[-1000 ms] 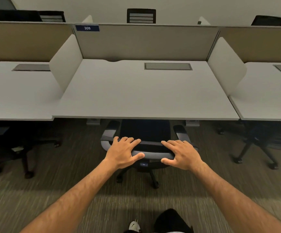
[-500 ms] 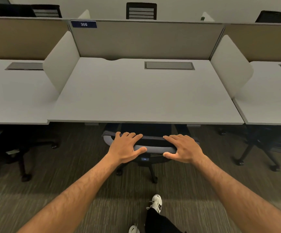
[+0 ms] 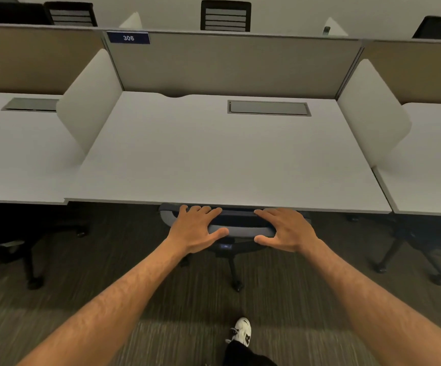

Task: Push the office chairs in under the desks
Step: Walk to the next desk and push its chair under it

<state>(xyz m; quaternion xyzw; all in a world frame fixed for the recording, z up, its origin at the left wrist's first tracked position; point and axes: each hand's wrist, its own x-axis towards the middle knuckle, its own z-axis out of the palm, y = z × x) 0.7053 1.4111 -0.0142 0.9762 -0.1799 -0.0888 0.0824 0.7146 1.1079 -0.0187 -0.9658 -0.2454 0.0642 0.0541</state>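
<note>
A dark office chair [image 3: 240,229] with a grey top rail stands at the front edge of the middle white desk [image 3: 222,159]. Its seat and armrests are hidden under the desktop; only the backrest top and the wheeled base show. My left hand [image 3: 197,229] grips the rail's left part, fingers over the top and thumb below. On the rail's right part sits my right hand [image 3: 286,229], holding it the same way. The backrest almost touches the desk edge.
White side screens [image 3: 90,107] and a grey back panel labelled 306 [image 3: 128,38] enclose the desk. Under the left desk [image 3: 16,159] and the right desk [image 3: 430,165] stand other dark chairs [image 3: 409,247]. My white shoe [image 3: 242,331] steps on the striped carpet.
The chair has rolled forward under the desk with both hands on its backrest; armrests and seat have vanished beneath the desktop. I have stepped closer, one foot forward.
</note>
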